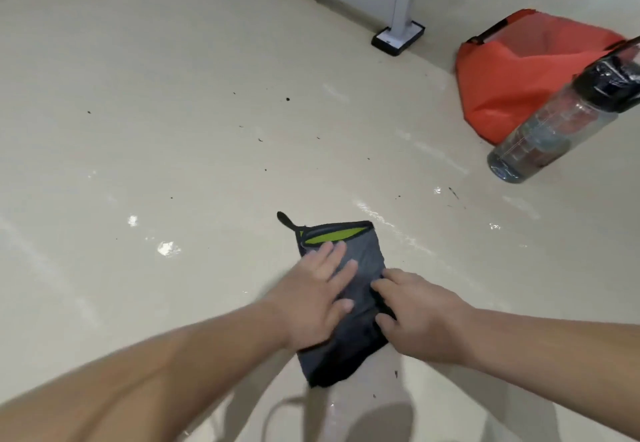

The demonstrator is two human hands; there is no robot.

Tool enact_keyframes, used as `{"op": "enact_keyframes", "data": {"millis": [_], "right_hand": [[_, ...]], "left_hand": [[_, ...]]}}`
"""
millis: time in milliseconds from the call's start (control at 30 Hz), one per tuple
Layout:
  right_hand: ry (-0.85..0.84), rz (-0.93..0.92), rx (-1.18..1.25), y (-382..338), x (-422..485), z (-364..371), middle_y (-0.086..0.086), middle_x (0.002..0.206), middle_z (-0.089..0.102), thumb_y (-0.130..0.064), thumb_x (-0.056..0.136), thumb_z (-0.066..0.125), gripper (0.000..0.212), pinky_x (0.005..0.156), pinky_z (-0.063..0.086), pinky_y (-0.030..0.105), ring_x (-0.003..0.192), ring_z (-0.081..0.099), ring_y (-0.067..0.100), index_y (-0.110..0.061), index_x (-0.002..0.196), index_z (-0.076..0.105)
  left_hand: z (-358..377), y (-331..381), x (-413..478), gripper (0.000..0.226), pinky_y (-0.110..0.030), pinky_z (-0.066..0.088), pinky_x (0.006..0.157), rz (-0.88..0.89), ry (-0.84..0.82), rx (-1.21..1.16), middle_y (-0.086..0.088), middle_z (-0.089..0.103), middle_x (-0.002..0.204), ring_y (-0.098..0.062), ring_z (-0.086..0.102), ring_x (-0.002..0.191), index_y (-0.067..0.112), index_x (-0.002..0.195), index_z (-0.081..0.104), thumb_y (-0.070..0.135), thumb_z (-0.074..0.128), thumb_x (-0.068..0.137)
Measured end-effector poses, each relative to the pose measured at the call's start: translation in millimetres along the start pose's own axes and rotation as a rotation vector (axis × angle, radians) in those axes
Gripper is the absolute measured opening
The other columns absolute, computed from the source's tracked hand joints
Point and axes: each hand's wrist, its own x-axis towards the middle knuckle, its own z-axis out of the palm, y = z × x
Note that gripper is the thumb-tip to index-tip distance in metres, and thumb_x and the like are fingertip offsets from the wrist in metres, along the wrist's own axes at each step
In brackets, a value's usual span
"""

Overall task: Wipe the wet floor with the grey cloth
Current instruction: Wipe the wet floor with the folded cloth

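A folded grey cloth [360, 254] with a lime-green strip and a black loop at its far corner lies flat on the cream floor [173, 130]. My left hand [318, 296] presses flat on its left half, fingers spread. My right hand [419, 313] rests on the cloth's right edge, with fingers curled onto the fabric. Wet streaks and shiny droplets [391, 223] show on the floor just right of and beyond the cloth, and a small puddle [168, 248] glints to the left.
An orange bag [512, 74] sits at the right. A clear water bottle with a black cap [561, 119] lies tilted in front of it. A grey metal furniture leg on a black foot [398, 38] stands at the back. Dark specks dot the floor.
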Motion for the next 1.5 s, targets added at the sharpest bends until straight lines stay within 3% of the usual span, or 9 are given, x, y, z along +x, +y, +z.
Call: {"op": "enact_keyframes", "data": {"millis": [67, 200, 400, 767, 900, 1133, 1233, 1367, 1500], "right_hand": [[0.078, -0.110, 0.054, 6.6, 13.3, 14.1, 0.003, 0.145, 0.040, -0.036, 0.098, 0.045, 0.036, 0.111, 0.040, 0.035, 0.138, 0.039, 0.023, -0.017, 0.128, 0.050], [0.104, -0.240, -0.042, -2.2, 41.4, 45.8, 0.014, 0.171, -0.003, -0.047, 0.106, 0.029, 0.073, 0.128, 0.004, 0.041, 0.158, -0.004, 0.031, -0.006, 0.163, 0.007], [0.310, -0.158, 0.067, 3.2, 59.8, 83.7, 0.024, 0.168, 0.005, -0.076, 0.093, 0.026, 0.100, 0.126, 0.015, 0.055, 0.157, 0.005, 0.037, -0.002, 0.161, 0.019], [0.486, 0.423, 0.146, 211.6, 35.7, 71.7, 0.027, 0.166, 0.019, -0.078, 0.093, 0.016, 0.103, 0.125, 0.018, 0.052, 0.155, 0.017, 0.040, 0.000, 0.159, 0.025], [0.455, 0.424, 0.160, 215.9, 0.3, 103.1, 0.031, 0.166, 0.011, -0.070, 0.097, 0.011, 0.092, 0.125, 0.012, 0.056, 0.155, 0.008, 0.044, -0.005, 0.162, 0.017], [0.419, 0.226, 0.080, 263.0, -50.3, 127.1, 0.025, 0.168, 0.007, -0.074, 0.097, 0.003, 0.082, 0.124, 0.017, 0.054, 0.157, 0.006, 0.037, -0.028, 0.163, 0.018], [0.375, 0.436, 0.053, 314.4, -54.6, 109.3, 0.021, 0.169, -0.010, -0.079, 0.089, -0.009, 0.089, 0.127, 0.006, 0.051, 0.157, -0.009, 0.035, -0.030, 0.163, -0.001], [0.305, 0.767, 0.201, 348.8, -69.4, 97.3, 0.023, 0.168, -0.012, -0.077, 0.092, -0.002, 0.087, 0.127, 0.000, 0.049, 0.156, -0.012, 0.037, -0.026, 0.162, -0.013], [0.304, 0.895, 0.229, 318.0, -74.5, 110.9, 0.030, 0.166, -0.008, -0.069, 0.093, -0.010, 0.085, 0.126, 0.004, 0.052, 0.155, -0.007, 0.044, -0.020, 0.162, -0.014]], "left_hand": [[-20.1, -15.2, -13.1, 0.067, -0.041, 0.001, 0.128, -0.053, 0.066, 0.046, -0.019, 0.002, 0.170, -0.035, -0.001, 0.157, 0.010, 0.161, 0.019, 0.045, 0.030, 0.105], [-57.9, -7.8, -38.4, 0.071, -0.040, 0.002, 0.126, -0.228, -0.068, 0.075, -0.023, 0.004, 0.169, -0.038, 0.002, 0.157, 0.009, 0.161, 0.017, 0.040, 0.037, 0.100], [-96.1, 41.1, -5.1, 0.066, -0.041, 0.018, 0.123, -0.313, -0.330, 0.142, -0.017, 0.003, 0.167, -0.031, 0.010, 0.152, 0.013, 0.158, 0.015, 0.037, 0.043, 0.103], [-58.2, 148.2, 146.1, 0.081, -0.045, 0.003, 0.127, -0.355, -0.179, 0.134, -0.018, -0.016, 0.169, -0.036, -0.011, 0.156, 0.009, 0.161, -0.004, 0.032, 0.042, 0.098], [-26.1, 203.2, 165.9, 0.079, -0.040, 0.011, 0.124, -0.283, -0.070, -0.106, -0.017, 0.000, 0.169, -0.034, 0.003, 0.155, 0.012, 0.156, 0.018, 0.037, 0.024, 0.081], [-11.1, 246.4, 194.9, 0.075, -0.039, 0.019, 0.124, -0.063, -0.071, -0.113, -0.018, 0.009, 0.167, -0.033, 0.016, 0.152, 0.012, 0.158, 0.026, 0.035, 0.043, 0.088], [-17.8, 259.0, 224.0, 0.072, -0.044, 0.033, 0.114, -0.064, 0.001, -0.161, -0.025, 0.029, 0.154, -0.039, 0.033, 0.140, 0.009, 0.145, 0.038, 0.030, 0.029, 0.077], [-21.5, 274.1, 238.5, 0.058, -0.040, 0.020, 0.123, -0.018, -0.016, -0.197, -0.018, 0.009, 0.165, -0.032, 0.016, 0.150, 0.014, 0.150, 0.030, 0.020, 0.046, 0.094], [-9.7, 274.0, 236.6, 0.055, -0.038, 0.026, 0.118, 0.047, -0.045, -0.111, -0.017, 0.023, 0.159, -0.030, 0.026, 0.142, 0.015, 0.146, 0.035, 0.027, 0.046, 0.093]]}}
